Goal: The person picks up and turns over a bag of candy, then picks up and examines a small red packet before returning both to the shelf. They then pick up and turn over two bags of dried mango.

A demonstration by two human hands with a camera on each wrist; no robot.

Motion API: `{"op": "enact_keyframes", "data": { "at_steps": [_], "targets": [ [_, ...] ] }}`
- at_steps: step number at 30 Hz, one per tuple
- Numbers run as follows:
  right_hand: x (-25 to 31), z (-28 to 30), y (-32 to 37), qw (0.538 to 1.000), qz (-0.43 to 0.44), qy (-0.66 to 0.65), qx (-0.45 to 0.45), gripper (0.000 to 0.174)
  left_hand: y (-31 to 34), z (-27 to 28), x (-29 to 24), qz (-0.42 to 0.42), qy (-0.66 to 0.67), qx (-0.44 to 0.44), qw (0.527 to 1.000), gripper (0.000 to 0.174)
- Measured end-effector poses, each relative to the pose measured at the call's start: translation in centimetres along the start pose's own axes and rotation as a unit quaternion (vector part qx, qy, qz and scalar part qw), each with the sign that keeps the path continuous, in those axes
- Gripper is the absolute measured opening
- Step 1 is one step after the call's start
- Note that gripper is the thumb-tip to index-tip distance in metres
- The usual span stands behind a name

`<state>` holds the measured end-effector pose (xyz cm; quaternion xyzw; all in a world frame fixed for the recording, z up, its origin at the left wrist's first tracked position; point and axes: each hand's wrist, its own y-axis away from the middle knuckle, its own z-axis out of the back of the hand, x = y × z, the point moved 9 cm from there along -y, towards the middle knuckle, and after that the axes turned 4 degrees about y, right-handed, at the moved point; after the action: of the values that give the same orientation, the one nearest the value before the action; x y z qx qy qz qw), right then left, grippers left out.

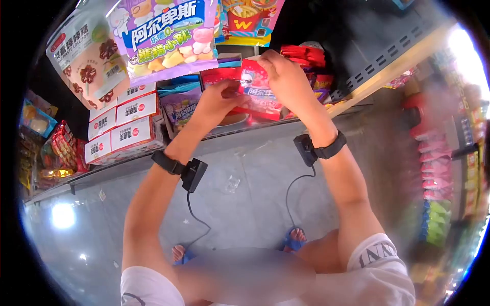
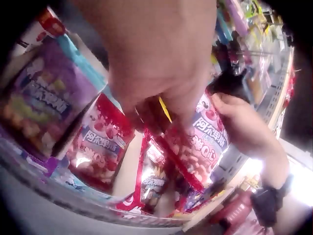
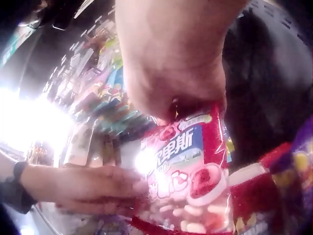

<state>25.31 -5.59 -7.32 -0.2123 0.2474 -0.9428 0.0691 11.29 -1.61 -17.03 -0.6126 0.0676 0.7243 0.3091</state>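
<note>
Pinching the top of a glossy red-and-pink bag (image 1: 261,97), the right hand (image 1: 286,76) holds it near boxes (image 2: 128,169) of purple and red packets (image 2: 98,144); the left hand (image 1: 217,104) seems to grip its edge.

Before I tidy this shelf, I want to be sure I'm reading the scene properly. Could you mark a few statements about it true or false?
1. The right hand grips the red packet near its top. True.
2. The white boxes are to the person's right of that packet. False: the white boxes are to its left.
3. Both wrists wear black straps. True.
4. The person's sleeves are long and dark. False: the white sleeves are short.
</note>
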Motion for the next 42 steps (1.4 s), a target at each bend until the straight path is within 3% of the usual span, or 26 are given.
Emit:
{"op": "enact_keyframes", "data": {
  "at_steps": [3, 6, 9, 12, 13, 16, 17, 20, 21, 24, 28, 42],
  "targets": [
    [-0.2, 0.4, 0.0, 1.000, -0.020, 0.005, -0.009, 0.020, 0.1, -0.5, -0.9, 0.005, 0.031, 0.047, 0.998, 0.030],
    [0.1, 1.3, -0.2, 0.996, 0.034, -0.055, -0.063, 0.029, 0.1, 0.1, -0.4, 0.101, 0.004, 0.069, 0.992, 0.031],
    [1.0, 4.3, 0.4, 0.973, 0.048, -0.006, -0.225, 0.040, -0.6, 1.7, 1.6, 0.079, 0.007, 0.003, 0.997, 0.029],
    [-1.7, 2.9, 0.2, 0.969, -0.038, -0.131, -0.205, 0.045, -0.2, 2.5, 2.8, 0.101, 0.147, -0.073, 0.981, 0.026],
    [-1.9, 1.5, 0.6, 0.943, -0.112, -0.280, -0.139, 0.041, -0.2, 2.4, 2.9, 0.103, 0.185, -0.084, 0.974, 0.025],
    [-2.3, -1.9, 0.1, 0.949, -0.088, -0.302, -0.006, 0.036, -0.5, 2.2, 3.1, 0.109, 0.262, -0.106, 0.953, 0.025],
    [-3.0, -3.0, 0.8, 0.928, -0.129, -0.347, 0.027, 0.029, -0.5, 2.3, 3.1, 0.112, 0.265, -0.107, 0.952, 0.025],
    [-2.2, -3.3, 1.3, 0.884, -0.165, -0.437, 0.017, 0.024, -0.5, 2.3, 2.1, 0.120, 0.235, -0.107, 0.959, 0.029],
    [-2.1, -2.8, 1.2, 0.902, -0.152, -0.404, 0.017, 0.022, -0.5, 2.3, 1.5, 0.122, 0.219, -0.108, 0.962, 0.031],
    [-2.2, -3.5, 1.3, 0.878, -0.163, -0.449, 0.003, 0.022, -0.3, 1.8, -0.1, 0.100, 0.152, -0.083, 0.980, 0.034],
    [-3.0, -3.6, 1.4, 0.899, -0.174, -0.401, -0.010, 0.022, -0.3, 1.3, -0.8, 0.105, 0.169, -0.026, 0.980, 0.034],
    [-2.9, -3.6, 1.3, 0.884, -0.159, -0.439, -0.024, 0.022, -0.4, 0.8, 0.0, 0.090, 0.183, -0.024, 0.979, 0.031]
  ]
}}
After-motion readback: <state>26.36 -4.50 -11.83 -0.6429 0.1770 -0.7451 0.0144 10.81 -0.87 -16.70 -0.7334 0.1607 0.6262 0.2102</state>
